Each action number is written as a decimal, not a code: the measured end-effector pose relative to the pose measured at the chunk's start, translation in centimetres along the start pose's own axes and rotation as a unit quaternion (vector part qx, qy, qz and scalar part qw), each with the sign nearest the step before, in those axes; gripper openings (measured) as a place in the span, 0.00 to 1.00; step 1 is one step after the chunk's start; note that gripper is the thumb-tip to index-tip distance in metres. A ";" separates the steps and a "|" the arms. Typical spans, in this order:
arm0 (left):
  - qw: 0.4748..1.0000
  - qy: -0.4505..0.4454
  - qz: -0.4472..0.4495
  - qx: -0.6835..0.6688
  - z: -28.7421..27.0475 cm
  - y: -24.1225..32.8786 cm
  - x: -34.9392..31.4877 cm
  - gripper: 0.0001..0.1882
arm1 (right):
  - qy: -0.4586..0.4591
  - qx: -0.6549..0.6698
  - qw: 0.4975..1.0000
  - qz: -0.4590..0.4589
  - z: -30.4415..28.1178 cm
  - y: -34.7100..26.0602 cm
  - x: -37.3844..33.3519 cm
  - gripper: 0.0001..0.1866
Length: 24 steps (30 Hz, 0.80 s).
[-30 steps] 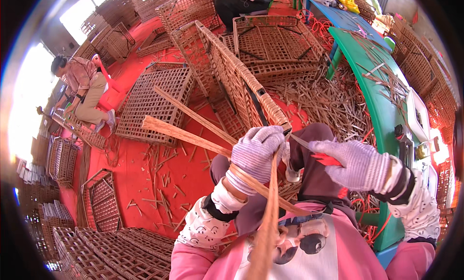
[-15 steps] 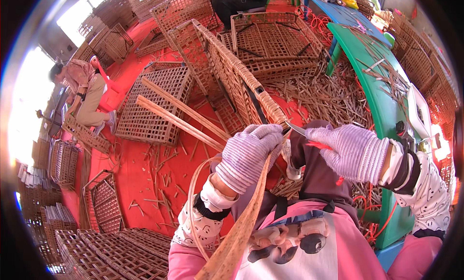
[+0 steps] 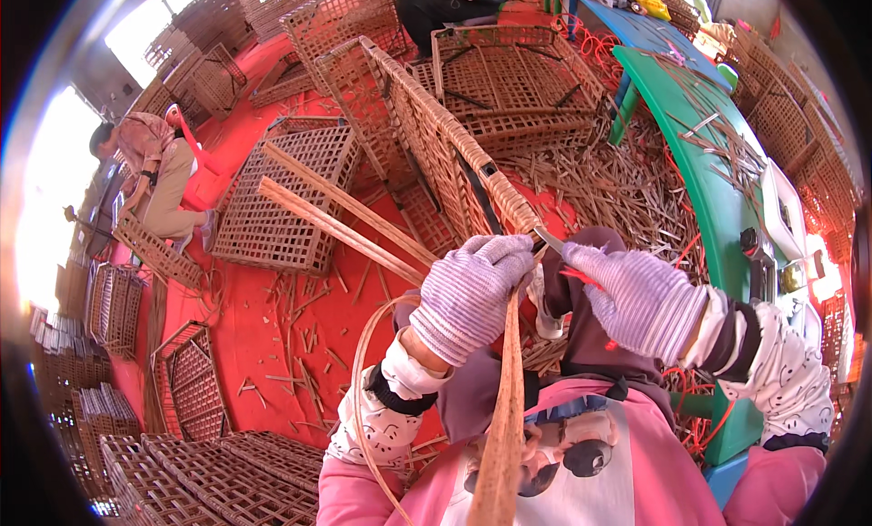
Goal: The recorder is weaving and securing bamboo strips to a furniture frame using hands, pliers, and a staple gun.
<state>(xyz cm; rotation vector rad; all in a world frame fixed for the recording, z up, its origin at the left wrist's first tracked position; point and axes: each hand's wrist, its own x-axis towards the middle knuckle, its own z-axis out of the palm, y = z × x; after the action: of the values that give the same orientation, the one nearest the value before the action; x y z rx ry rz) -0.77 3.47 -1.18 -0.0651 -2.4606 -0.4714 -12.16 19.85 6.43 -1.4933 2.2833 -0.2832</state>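
A woven tray-like basket [image 3: 440, 131] stands on its side in front of me, its wrapped rim running toward my hands. My left hand [image 3: 472, 299], in a lilac-and-white knit glove, is closed around a flat cane strip [image 3: 509, 399] by the near end of this rim. The strip hangs down over my lap. In the matching glove, my right hand [image 3: 640, 299] grips a knife, its short metal blade [image 3: 549, 240] touching or very close to the rim end. Red material shows by the fingers; the handle is mostly hidden.
Two long strips [image 3: 336, 222] extend leftward past my left hand. Several woven baskets [image 3: 286, 199] lie around on the red floor [image 3: 263, 344]. A green bench [image 3: 686, 117] with loose strips stands at right, above a heap of offcuts [image 3: 618, 181]. Another person [image 3: 159, 172] works at left.
My right hand has moved slightly left and down with the knife, bringing the blade nearer the rim end. The hanging strip has swung right. My left hand has barely shifted.
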 end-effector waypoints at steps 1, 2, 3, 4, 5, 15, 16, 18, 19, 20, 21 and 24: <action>1.000 0.004 0.000 0.002 0.0 0.0 -0.1 0.08 | -0.001 -0.002 1.000 -0.002 0.7 0.3 -0.1 0.23; 1.000 0.006 -0.002 0.003 0.0 0.0 -0.1 0.08 | 0.042 0.006 0.999 -0.017 2.0 0.9 -0.3 0.23; 1.000 0.007 -0.004 -0.006 0.0 0.1 -0.2 0.08 | 0.086 0.014 0.996 -0.030 2.7 1.1 -0.5 0.23; 1.000 0.008 -0.006 -0.016 0.0 0.1 -0.2 0.08 | 0.092 0.039 0.995 -0.019 2.9 1.0 -0.8 0.22; 1.000 0.009 -0.006 -0.016 0.1 0.2 -0.3 0.08 | 0.092 0.037 0.995 -0.019 3.3 0.9 -1.0 0.22; 1.000 -0.001 0.002 0.023 0.2 0.1 -0.2 0.10 | 0.078 -0.031 0.994 -0.073 2.2 1.6 0.9 0.20; 1.000 0.009 0.003 0.022 0.3 0.1 -0.4 0.10 | 0.131 -0.102 0.984 -0.062 3.5 1.4 0.4 0.23; 0.999 0.010 -0.008 0.029 0.4 0.4 -0.6 0.09 | 0.157 -0.096 0.982 -0.042 5.2 1.3 0.0 0.26; 0.999 0.008 -0.016 0.033 0.5 0.6 -0.6 0.08 | 0.181 -0.066 0.980 -0.049 5.9 1.8 0.0 0.26; 0.999 0.019 -0.024 0.018 0.5 0.6 -0.6 0.08 | 0.185 -0.068 0.979 -0.054 5.8 2.1 0.1 0.26; 0.999 0.020 -0.023 0.023 0.5 0.6 -0.7 0.08 | 0.191 0.019 0.978 -0.078 5.9 2.2 0.2 0.25; 0.998 0.038 -0.040 -0.015 0.3 0.8 -0.7 0.07 | 0.202 0.122 0.964 -0.123 4.9 2.1 -0.3 0.24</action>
<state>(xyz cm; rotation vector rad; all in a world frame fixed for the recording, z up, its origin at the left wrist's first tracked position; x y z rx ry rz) -0.27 4.35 -1.61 0.0374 -2.3880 -0.5364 -11.67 21.18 1.30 -1.7069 2.2397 -0.9864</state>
